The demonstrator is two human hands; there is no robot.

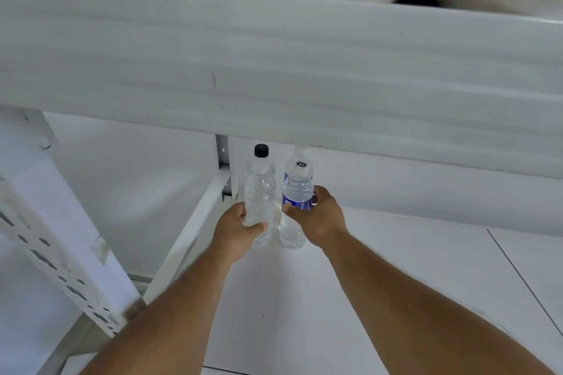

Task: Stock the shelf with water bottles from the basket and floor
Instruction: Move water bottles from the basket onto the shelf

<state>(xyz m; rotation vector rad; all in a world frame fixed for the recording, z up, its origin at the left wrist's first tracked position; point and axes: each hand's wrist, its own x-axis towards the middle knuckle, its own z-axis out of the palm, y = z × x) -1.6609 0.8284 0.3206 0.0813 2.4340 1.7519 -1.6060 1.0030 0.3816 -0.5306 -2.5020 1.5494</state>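
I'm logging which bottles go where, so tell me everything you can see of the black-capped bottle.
The black-capped bottle is a small, clear, ribbed plastic water bottle with no label visible, apparently full. It stands upright at the back left corner of the white shelf, near the metal upright. The left hand grips its lower body, thumb across the front. The blue-labelled bottle stands close on its right; whether they touch is unclear.

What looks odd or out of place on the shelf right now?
Nothing stands out. The left hand grips an upright black-capped bottle, the right hand a blue-labelled bottle, both at the shelf back corner; no spill shows.
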